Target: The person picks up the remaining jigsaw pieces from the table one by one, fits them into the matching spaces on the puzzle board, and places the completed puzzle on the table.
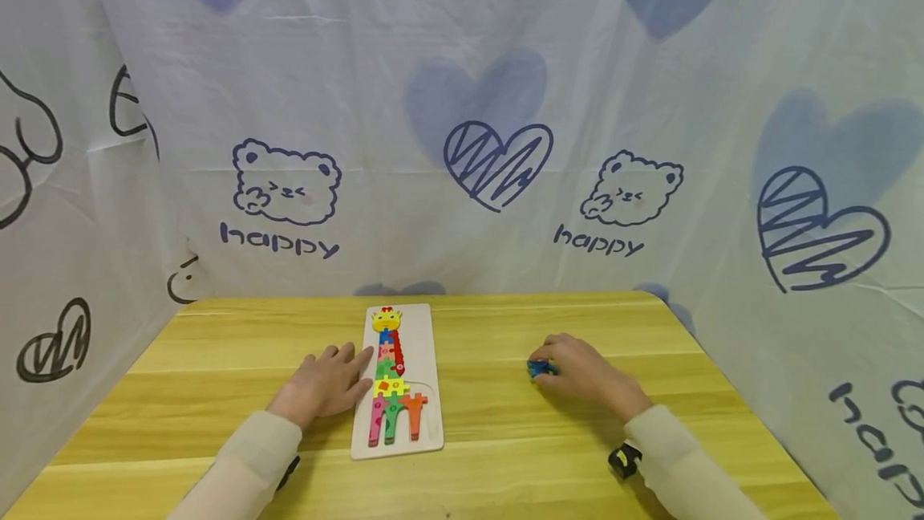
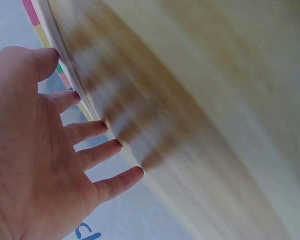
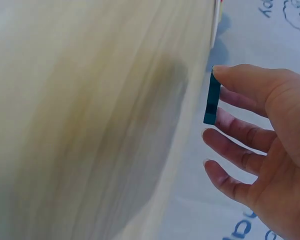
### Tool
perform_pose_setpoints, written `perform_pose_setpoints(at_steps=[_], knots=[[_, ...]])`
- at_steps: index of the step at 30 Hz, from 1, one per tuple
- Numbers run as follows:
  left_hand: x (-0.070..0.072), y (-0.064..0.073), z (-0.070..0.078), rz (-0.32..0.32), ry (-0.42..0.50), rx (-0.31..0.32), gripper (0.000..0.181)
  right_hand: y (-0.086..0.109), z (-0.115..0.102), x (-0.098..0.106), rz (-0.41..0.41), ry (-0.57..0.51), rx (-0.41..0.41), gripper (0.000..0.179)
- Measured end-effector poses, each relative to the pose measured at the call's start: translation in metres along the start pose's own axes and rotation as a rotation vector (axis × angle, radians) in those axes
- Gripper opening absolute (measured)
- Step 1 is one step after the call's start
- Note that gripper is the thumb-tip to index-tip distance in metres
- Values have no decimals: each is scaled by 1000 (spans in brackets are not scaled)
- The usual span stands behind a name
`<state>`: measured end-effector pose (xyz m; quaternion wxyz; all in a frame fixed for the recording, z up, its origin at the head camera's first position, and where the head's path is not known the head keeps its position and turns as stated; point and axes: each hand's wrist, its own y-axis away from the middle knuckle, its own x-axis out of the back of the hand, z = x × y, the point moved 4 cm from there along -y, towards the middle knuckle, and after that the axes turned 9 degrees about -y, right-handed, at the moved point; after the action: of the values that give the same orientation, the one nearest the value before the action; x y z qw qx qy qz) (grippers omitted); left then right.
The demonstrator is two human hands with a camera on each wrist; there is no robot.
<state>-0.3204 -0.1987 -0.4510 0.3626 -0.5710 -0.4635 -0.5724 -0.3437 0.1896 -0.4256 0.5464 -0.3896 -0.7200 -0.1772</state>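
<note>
A pale puzzle board (image 1: 420, 343) lies on the table left of centre, bearing a giraffe (image 1: 391, 386) of coloured interlocking pieces with a yellow head at the far end. To the right of its yellow body piece, an outlined patch of bare board shows. My left hand (image 1: 325, 383) rests at the board's left edge, thumb and fingertips touching it, fingers spread and fairly straight in the left wrist view. Off to the board's right, my right hand (image 1: 585, 371) pinches a blue puzzle piece (image 3: 212, 100) between thumb and fingers, low over the table.
The wood-grain table (image 1: 491, 472) ends at the back against a white curtain (image 1: 390, 103) printed with hearts and bears. More curtain hangs along both sides. A dark strap (image 1: 624, 461) is on the right wrist.
</note>
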Motion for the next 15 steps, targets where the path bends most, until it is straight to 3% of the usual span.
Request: perform_pose_setpoints(at_steps=[15], knots=[[-2, -1, -1, 4, 1, 1, 62, -34, -46, -22, 0, 22, 88, 28]])
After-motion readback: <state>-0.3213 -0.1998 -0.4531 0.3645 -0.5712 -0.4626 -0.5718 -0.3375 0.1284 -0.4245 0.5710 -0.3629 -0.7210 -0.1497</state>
